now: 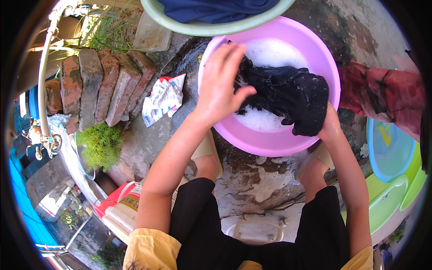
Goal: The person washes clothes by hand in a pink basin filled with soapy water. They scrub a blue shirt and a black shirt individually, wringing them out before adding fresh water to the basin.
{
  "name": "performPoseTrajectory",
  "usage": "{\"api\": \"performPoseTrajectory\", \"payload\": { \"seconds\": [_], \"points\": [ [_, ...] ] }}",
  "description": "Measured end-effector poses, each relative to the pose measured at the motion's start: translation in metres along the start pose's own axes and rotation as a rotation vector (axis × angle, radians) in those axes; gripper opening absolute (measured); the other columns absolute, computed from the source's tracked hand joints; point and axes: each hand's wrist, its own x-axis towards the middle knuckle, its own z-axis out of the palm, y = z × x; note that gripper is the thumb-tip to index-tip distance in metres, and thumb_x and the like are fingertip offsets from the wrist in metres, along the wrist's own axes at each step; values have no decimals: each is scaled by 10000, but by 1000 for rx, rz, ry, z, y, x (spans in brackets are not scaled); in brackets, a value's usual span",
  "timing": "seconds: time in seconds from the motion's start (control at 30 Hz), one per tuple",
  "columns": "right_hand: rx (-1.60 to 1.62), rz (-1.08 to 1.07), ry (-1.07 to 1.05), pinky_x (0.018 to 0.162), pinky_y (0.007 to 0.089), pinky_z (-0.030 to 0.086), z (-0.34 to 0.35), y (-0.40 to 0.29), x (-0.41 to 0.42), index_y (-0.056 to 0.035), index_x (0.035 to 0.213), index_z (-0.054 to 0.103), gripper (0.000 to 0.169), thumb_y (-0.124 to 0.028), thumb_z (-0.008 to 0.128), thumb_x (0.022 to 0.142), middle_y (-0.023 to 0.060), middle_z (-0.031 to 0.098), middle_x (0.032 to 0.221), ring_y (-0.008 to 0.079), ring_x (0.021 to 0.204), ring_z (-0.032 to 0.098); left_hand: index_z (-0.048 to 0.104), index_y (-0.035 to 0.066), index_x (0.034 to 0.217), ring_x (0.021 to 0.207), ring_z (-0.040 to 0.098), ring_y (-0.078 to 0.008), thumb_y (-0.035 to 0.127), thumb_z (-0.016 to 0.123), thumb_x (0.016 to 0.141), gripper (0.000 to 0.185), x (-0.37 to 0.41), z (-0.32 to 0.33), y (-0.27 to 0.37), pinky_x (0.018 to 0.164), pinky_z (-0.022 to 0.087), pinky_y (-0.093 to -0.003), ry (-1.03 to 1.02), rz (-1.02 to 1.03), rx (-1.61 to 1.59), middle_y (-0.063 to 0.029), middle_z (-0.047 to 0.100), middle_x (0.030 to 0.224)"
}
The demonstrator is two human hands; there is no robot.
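Note:
A pink plastic basin (pixel 270 148) stands on the ground before me, with white suds (pixel 275 52) inside. A wet black cloth garment (pixel 287 87) lies bunched across it. My right hand (pixel 329 123) grips the garment's end at the basin's right side, its fingers partly hidden behind the cloth. My left hand (pixel 224 81) is over the basin's left side, fingers apart and thumb stretched out beside the garment, holding nothing that I can see.
A pale green basin (pixel 216 30) with dark blue cloth (pixel 219 10) overlaps the far rim. Left are a crumpled packet (pixel 163 98), bricks (pixel 111 87) and a green plant (pixel 101 145). Red cloth (pixel 381 91), a blue basin (pixel 391 152) and green basins (pixel 388 206) are at right.

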Motion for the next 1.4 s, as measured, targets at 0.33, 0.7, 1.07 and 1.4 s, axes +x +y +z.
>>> {"api": "performPoseTrajectory", "payload": {
  "seconds": [0.33,0.7,1.07,1.4],
  "points": [
    [-375,-699,-310,982,392,386,9,-55,-38,16,1224,460,365,-160,386,913,163,511,1213,269,1121,493,570,58,1111,1033,542,-348,165,718,610,534,13,61,3,983,301,-516,-654,-131,-409,-169,611,1001],
    [-1374,-712,259,963,346,380,1,-46,-17,-91,1323,394,528,-124,561,823,169,432,1304,271,1149,476,342,179,1359,1322,209,-367,128,718,651,804,12,15,-2,1072,205,-470,-404,-69,133,-148,212,1441],
    [-2006,-732,137,986,453,333,-11,6,54,-204,1316,407,678,-113,636,684,83,405,1311,329,1235,340,190,197,1415,1195,400,-284,291,716,682,907,23,70,-34,993,307,-473,-532,74,390,-69,263,1428],
    [94,141,100,851,454,459,9,5,31,-125,1244,488,464,-388,482,862,93,551,1166,244,1066,533,610,113,969,906,549,-380,61,628,601,372,5,58,51,801,452,-422,-252,-272,-417,-191,535,1045]
  ]
}}
